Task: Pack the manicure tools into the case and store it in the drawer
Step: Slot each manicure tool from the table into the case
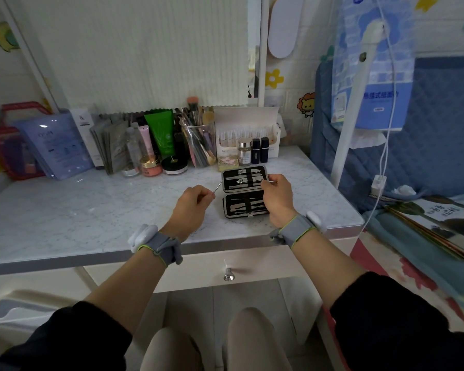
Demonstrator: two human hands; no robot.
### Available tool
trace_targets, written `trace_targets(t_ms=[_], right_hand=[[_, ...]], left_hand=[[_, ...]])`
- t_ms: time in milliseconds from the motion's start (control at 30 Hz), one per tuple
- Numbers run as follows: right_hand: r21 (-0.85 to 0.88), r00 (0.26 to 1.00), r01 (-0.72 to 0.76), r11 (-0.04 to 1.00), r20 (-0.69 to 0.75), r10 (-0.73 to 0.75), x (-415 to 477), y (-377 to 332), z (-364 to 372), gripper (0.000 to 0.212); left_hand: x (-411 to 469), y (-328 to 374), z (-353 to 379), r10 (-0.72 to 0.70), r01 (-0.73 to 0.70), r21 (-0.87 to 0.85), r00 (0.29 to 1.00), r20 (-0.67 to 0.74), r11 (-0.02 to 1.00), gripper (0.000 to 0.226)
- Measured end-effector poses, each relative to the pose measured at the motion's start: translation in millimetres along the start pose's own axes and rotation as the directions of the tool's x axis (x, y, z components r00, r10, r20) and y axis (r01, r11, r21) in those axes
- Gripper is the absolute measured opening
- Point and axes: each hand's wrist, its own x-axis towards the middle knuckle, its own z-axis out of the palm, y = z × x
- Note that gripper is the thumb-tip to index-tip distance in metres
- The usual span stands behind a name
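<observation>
Now my left hand (192, 203) hangs over the marble surface (91, 210), fingers curled, pinching a thin metal tool (218, 187); its long axis slants up and right, tip toward the open case (228, 203). My right hand (277, 199) curls round the case's right edge, gripping it. The case lies flat near the front, its packed tools running left to right
</observation>
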Motion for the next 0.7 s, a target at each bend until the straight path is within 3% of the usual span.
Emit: trace_targets(t_ms=[300, 433, 600, 700], right_hand=[[0.110, 0.997, -0.064, 0.992, 0.049, 0.058, -2, 0, 4, 0.022], [0.148, 0.975, -0.154, 0.977, 0.185, 0.125, -2, -2, 3, 0.018], [0.164, 0.957, -0.170, 0.972, 0.263, 0.123, -2, 0, 3, 0.021], [0.189, 0.970, -0.143, 0.972, 0.223, 0.099, -2, 1, 4, 0.024]], left_hand=[[-4, 20, 10, -0.058, 0.089, -0.269, 0.991, 0.119, 0.959, 0.010], [-3, 21, 12, -0.076, 0.097, -0.298, 0.994, 0.082, 0.950, 0.011], [-3, 21, 12, -0.051, 0.064, -0.284, 0.997, 0.054, 0.957, 0.013], [-4, 22, 9, 0.055, -0.056, -0.078, 0.998, -0.017, 0.995, 0.012]])
